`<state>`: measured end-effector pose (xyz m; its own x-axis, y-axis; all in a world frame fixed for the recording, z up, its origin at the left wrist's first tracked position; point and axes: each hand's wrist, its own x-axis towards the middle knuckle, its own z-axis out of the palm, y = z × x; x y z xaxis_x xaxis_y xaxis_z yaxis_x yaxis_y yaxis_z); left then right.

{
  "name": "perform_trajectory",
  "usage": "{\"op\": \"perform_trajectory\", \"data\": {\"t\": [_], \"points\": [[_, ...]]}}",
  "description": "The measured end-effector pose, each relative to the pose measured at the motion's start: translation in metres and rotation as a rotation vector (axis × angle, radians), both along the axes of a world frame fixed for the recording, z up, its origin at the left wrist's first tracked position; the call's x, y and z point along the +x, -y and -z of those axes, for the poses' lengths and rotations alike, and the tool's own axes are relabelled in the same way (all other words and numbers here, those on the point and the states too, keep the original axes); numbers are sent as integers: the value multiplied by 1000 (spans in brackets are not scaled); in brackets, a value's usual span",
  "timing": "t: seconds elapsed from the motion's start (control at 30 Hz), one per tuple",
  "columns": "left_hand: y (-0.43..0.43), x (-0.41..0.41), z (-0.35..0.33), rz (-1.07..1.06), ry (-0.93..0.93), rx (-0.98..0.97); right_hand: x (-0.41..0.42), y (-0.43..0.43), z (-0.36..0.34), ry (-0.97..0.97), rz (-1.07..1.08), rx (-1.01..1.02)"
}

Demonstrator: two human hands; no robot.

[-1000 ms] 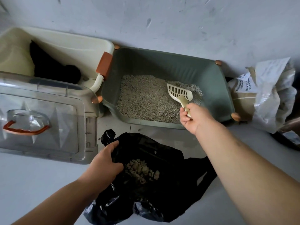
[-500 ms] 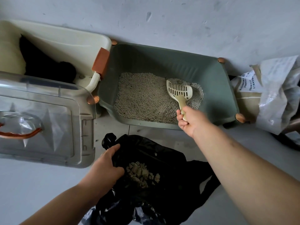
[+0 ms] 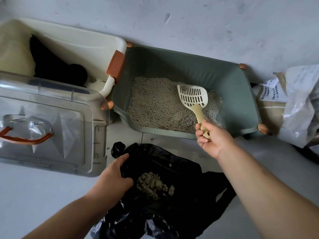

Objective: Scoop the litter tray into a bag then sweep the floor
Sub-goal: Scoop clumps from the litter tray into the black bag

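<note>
A green litter tray (image 3: 174, 65) stands against the wall, with grey litter (image 3: 158, 102) heaped across its floor. My right hand (image 3: 213, 139) grips the handle of a cream slotted scoop (image 3: 192, 94), whose head is lifted over the right side of the litter and looks empty. A black plastic bag (image 3: 181, 200) lies open on the floor in front of the tray. Pale clumps (image 3: 153, 184) sit inside it. My left hand (image 3: 113, 176) holds the bag's left edge, next to the clumps.
A cream bin (image 3: 82, 44) with a dark item inside stands left of the tray, its clear lid (image 3: 51, 125) with an orange handle lying in front. A grey and brown sack (image 3: 293, 104) leans at the right. Grey floor (image 3: 34, 195) shows around the bag.
The scoop head has come up out of the litter and tilted, its handle now held further back toward me. My left hand stays on the bag. The camera moved slightly.
</note>
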<state>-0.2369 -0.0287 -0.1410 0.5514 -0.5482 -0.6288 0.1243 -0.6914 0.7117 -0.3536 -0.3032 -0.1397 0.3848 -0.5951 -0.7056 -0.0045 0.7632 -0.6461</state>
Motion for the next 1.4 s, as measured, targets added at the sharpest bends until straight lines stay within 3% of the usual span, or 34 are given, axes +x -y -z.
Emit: {"op": "perform_trajectory", "data": {"t": [0.27, 0.57, 0.9, 1.4], "points": [[-2, 1, 2, 9, -11, -3, 24, 0, -33, -105, -92, 8], [-2, 1, 2, 14, 18, 2, 74, -15, -22, 65, -29, 135], [-10, 1, 0, -11, 16, 2, 33, -21, -1, 132, -5, 70], [-8, -4, -13, 4, 65, -22, -12, -44, -10, 202, -145, -3]]}}
